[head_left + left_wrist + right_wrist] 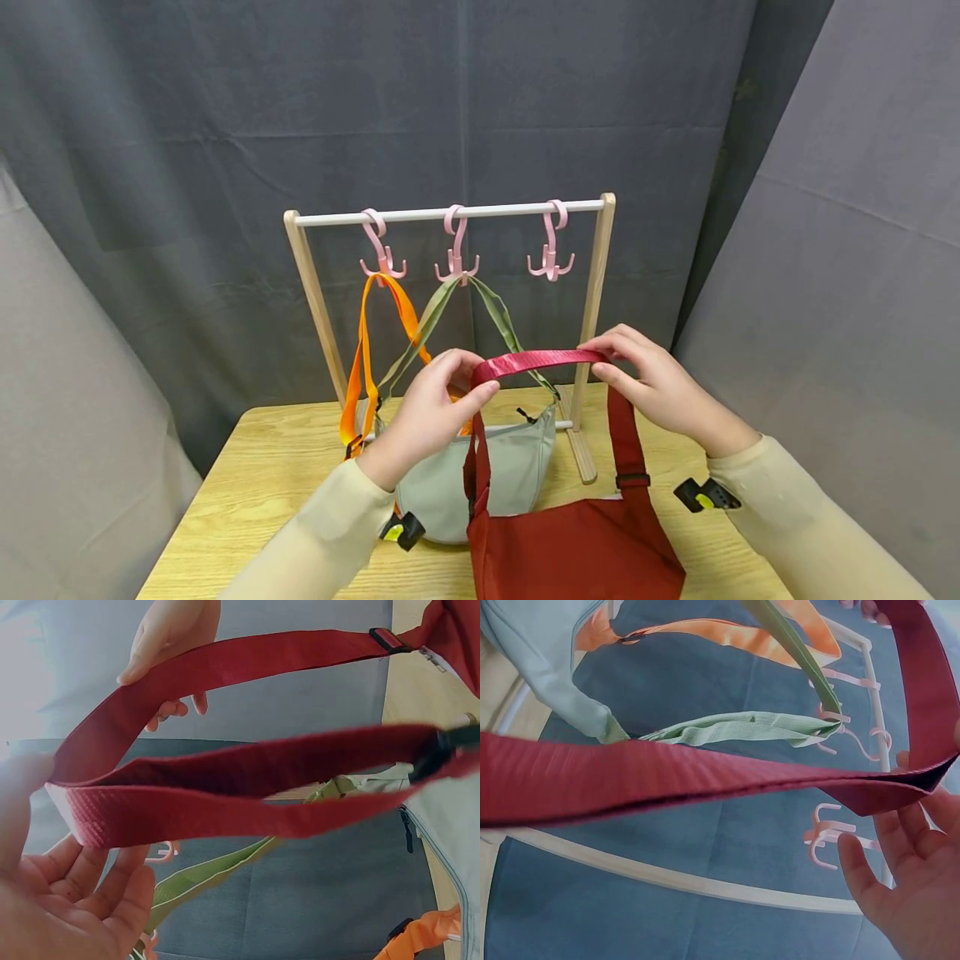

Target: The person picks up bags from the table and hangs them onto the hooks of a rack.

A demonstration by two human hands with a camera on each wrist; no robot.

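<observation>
A dark red shoulder bag (577,550) hangs low in front, its red strap (536,360) stretched between both hands. My left hand (442,404) pinches the strap's left bend between thumb and fingers. At the right bend, my right hand (648,379) holds the strap the same way. Behind the red bag, a pale green bag (487,467) hangs by its green strap (431,321) from the middle pink hook (456,250). An orange strap (365,350) loops over the left pink hook (381,250); its bag is mostly hidden. The right pink hook (551,246) bears nothing.
The hooks hang on the white bar (502,210) of a rack with wooden posts (596,292). It stands on a wooden table (247,483). Grey curtains (225,125) surround the table at the back and sides.
</observation>
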